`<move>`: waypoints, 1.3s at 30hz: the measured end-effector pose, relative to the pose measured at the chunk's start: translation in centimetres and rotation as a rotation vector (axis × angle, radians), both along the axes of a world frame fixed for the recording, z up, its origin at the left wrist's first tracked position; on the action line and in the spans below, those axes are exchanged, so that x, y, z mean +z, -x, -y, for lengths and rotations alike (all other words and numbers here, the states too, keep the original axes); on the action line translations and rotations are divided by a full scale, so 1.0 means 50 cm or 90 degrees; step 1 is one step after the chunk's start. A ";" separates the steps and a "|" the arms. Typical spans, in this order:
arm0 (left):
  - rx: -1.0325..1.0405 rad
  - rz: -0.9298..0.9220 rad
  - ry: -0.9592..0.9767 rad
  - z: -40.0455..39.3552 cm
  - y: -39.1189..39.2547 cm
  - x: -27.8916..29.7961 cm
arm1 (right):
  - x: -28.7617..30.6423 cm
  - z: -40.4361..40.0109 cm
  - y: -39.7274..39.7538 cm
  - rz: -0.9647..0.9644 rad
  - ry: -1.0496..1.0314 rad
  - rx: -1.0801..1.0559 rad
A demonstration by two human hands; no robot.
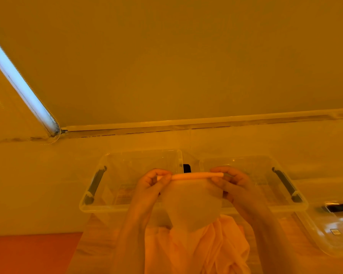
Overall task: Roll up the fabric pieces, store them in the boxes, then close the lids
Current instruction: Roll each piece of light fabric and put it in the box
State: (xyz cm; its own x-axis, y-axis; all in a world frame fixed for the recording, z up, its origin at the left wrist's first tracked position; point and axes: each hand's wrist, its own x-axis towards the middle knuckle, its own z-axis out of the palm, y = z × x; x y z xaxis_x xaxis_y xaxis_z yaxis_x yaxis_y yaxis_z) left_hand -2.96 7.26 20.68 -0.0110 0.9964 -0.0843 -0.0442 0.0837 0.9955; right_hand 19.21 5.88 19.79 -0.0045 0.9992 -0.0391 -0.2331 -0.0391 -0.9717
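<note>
While both hands pinch it, left grip (pixel 153 183) and right grip (pixel 233 181) hold the half-rolled fabric piece (pixel 192 191) above two open boxes (pixel 99 206).

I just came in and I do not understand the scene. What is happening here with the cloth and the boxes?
A person is rolling a thin piece of fabric. The left hand and the right hand pinch the two ends of the rolled top edge, and the rest hangs down unrolled. Behind the hands stand two clear boxes, the left box and the right box, both open. A lid lies at the right. More fabric lies in a heap below.
</note>
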 end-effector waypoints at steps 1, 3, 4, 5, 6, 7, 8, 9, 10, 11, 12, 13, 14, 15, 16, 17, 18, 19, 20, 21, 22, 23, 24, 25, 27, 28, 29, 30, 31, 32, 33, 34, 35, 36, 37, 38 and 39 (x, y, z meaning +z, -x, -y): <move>0.005 -0.005 -0.002 -0.002 0.000 -0.001 | 0.000 0.000 0.000 0.003 0.003 -0.008; -0.001 -0.005 0.001 -0.003 0.003 -0.001 | -0.002 -0.003 0.001 0.011 0.008 -0.021; -0.007 -0.001 0.004 -0.004 0.005 -0.003 | -0.001 -0.003 0.001 0.018 0.007 -0.018; -0.009 -0.001 0.010 -0.005 0.007 -0.004 | -0.001 -0.004 0.002 0.017 0.009 -0.014; -0.003 -0.003 0.017 -0.006 0.008 -0.004 | -0.003 -0.005 0.002 0.005 0.011 -0.008; 0.006 -0.007 0.023 -0.006 0.009 -0.004 | -0.002 -0.005 0.003 -0.008 0.018 -0.006; 0.011 -0.014 0.026 -0.006 0.009 -0.004 | -0.003 -0.006 0.002 -0.007 0.024 -0.006; 0.012 -0.022 0.024 -0.006 0.008 -0.004 | -0.003 -0.007 0.002 0.007 0.028 -0.010; 0.008 -0.029 0.016 -0.005 0.008 -0.003 | -0.004 -0.009 0.002 0.023 0.029 -0.009; 0.002 -0.037 0.008 -0.005 0.008 -0.003 | -0.004 -0.009 0.002 0.031 0.029 -0.006; -0.004 -0.043 0.003 -0.005 0.009 -0.005 | -0.003 -0.009 0.002 0.030 0.028 -0.003; -0.010 -0.046 0.003 -0.006 0.008 -0.005 | -0.001 -0.009 0.003 0.028 0.027 -0.002; -0.014 -0.048 0.004 -0.006 0.009 -0.004 | 0.000 -0.009 0.003 0.029 0.025 -0.001; -0.015 -0.047 0.004 -0.005 0.009 -0.004 | 0.001 -0.009 0.004 0.034 0.023 -0.002; -0.015 -0.042 0.004 -0.006 0.008 -0.003 | 0.001 -0.009 0.004 0.042 0.020 -0.001; -0.014 -0.035 0.006 -0.006 0.009 -0.003 | 0.002 -0.009 0.005 0.048 0.020 0.001; -0.012 -0.025 0.010 -0.005 0.009 -0.002 | 0.000 -0.010 0.005 0.049 0.018 0.005; -0.011 -0.014 0.016 -0.005 0.009 -0.001 | 0.000 -0.010 0.006 0.040 0.015 0.009; -0.012 -0.003 0.021 -0.005 0.010 -0.001 | -0.001 -0.010 0.006 0.026 0.013 0.012; -0.014 0.008 0.023 -0.006 0.011 -0.001 | -0.001 -0.009 0.006 0.013 0.011 0.013; -0.017 0.013 0.024 -0.006 0.012 -0.001 | 0.000 -0.008 0.007 0.005 0.007 0.016; -0.020 0.015 0.023 -0.006 0.011 -0.001 | 0.001 -0.008 0.008 0.002 0.005 0.018; -0.021 0.014 0.021 -0.005 0.011 0.000 | 0.001 -0.008 0.008 0.001 0.003 0.020; -0.021 0.012 0.017 -0.004 0.011 0.001 | 0.000 -0.009 0.010 0.000 0.005 0.017; -0.022 0.009 0.012 -0.004 0.011 0.000 | -0.003 -0.013 0.012 0.003 0.009 0.000; -0.022 0.006 0.012 -0.005 0.012 -0.002 | -0.004 -0.014 0.012 0.010 0.011 -0.011; -0.021 0.004 0.012 -0.005 0.013 -0.003 | -0.005 -0.015 0.013 0.017 0.013 -0.020; -0.022 0.007 0.012 -0.005 0.013 -0.003 | -0.006 -0.017 0.013 0.019 0.014 -0.025; -0.023 0.014 0.013 -0.005 0.014 -0.003 | -0.009 -0.017 0.012 0.018 0.017 -0.028; -0.027 0.019 0.015 -0.005 0.015 -0.003 | -0.010 -0.018 0.012 0.011 0.023 -0.028; -0.031 0.019 0.019 -0.005 0.016 -0.004 | -0.011 -0.018 0.011 0.006 0.030 -0.027; -0.030 0.011 0.024 -0.006 0.017 -0.006 | -0.011 -0.017 0.009 0.010 0.034 -0.023; -0.025 0.003 0.030 -0.007 0.018 -0.008 | -0.012 -0.017 0.008 0.024 0.035 -0.016; -0.020 -0.006 0.036 -0.008 0.019 -0.010 | -0.011 -0.016 0.007 0.037 0.035 -0.008; -0.017 -0.016 0.040 -0.009 0.020 -0.012 | -0.011 -0.015 0.007 0.039 0.036 -0.005; -0.018 -0.028 0.040 -0.009 0.020 -0.013 | -0.010 -0.014 0.006 0.035 0.037 -0.003; -0.021 -0.040 0.039 -0.010 0.020 -0.013 | -0.009 -0.013 0.005 0.034 0.038 0.000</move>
State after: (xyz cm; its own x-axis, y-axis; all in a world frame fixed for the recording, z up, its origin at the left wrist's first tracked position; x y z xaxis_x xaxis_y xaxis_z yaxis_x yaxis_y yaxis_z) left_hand -3.94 7.75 20.04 0.0148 0.9893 -0.1454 0.0224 0.1450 0.9892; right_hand 18.94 6.54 19.33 -0.0011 0.9951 -0.0986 -0.1808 -0.0972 -0.9787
